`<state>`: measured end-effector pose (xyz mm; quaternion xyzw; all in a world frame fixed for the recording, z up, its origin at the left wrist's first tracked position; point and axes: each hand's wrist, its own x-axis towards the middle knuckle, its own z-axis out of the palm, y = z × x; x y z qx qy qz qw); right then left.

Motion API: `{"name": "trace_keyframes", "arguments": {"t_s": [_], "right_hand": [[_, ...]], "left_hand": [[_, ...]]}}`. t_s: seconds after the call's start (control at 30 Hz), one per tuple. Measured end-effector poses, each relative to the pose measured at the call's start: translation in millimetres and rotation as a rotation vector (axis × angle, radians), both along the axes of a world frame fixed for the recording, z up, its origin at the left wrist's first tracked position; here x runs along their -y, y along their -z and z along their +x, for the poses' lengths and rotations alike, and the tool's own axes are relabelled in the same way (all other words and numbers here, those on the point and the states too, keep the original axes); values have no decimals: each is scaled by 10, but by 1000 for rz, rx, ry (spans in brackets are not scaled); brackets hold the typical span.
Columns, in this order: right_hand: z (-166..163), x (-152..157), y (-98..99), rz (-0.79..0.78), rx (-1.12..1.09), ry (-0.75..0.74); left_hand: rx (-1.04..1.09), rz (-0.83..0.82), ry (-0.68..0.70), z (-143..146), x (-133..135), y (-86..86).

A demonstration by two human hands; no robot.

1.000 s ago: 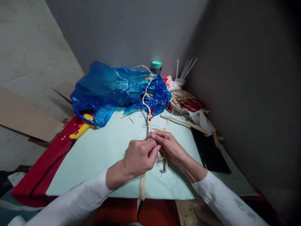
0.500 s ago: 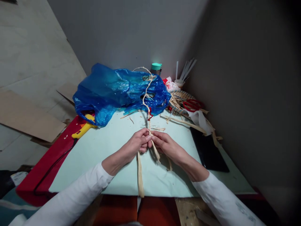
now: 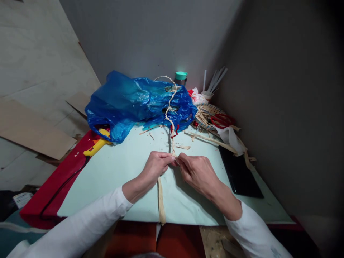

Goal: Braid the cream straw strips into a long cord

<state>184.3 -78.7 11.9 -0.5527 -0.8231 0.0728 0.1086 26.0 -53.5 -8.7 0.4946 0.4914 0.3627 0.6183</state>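
A pale twisted cord of dried plant fibre (image 3: pixel 168 111) runs from the blue bag down to my hands, with a bit of red yarn (image 3: pixel 176 132) tied round it. My left hand (image 3: pixel 159 163) pinches the cord's near end between thumb and forefinger. Right beside it, my right hand (image 3: pixel 196 172) is closed, its fingertips at the same spot, gripping the fibre strands there; the strands inside it are mostly hidden. From below my left hand a flat loose fibre strip (image 3: pixel 161 200) hangs down to the table's front edge.
A blue plastic bag (image 3: pixel 120 104) lies at the back. To its left is a yellow corded tool (image 3: pixel 98 145), partly under the bag. On the right are a woven basket (image 3: pixel 211 107), red-handled scissors (image 3: pixel 222 121), fibre strips and a black flat panel (image 3: pixel 239 175). Behind stands a green-lidded bottle (image 3: pixel 181 76).
My right hand has turned over, knuckles up, and the strand end that hung below it is now out of sight. Both hands sit slightly nearer me. The red yarn's ends have spread.
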Motion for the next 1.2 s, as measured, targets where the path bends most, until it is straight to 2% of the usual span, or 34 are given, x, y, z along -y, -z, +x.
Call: {"name": "trace_keyframes", "arguments": {"t_s": [0.1,0.2,0.37,0.43,0.57,0.63,0.77,0.8,0.97,1.07,1.2], "right_hand": [[-8,13,52,62,70,-125],[-18,18,122,146,73,-236],[-39,32,151,213,0,-328],[-33,37,122,196,-90,-286],[25,-10,58,185,-386,22],[56,-71,57,80,-526,104],[39,-202,134,-392,-836,-46],[20,-225,160,-463,-895,-63],[-29,-270,254,-489,-927,60],[8,-266,276,-528,-958,50],[49,-255,278,-559,-983,26]], "left_hand": [[5,2,8,2,8,5],[102,-7,48,-12,7,13],[191,-19,47,-38,-2,31],[176,-22,39,-36,-1,21],[146,24,46,-20,12,-31],[146,53,49,-17,16,-48],[124,70,73,-22,12,-43],[119,69,82,-22,11,-39],[152,62,119,-6,33,-18],[126,69,120,3,55,-6],[-29,125,148,-8,69,-22]]}}
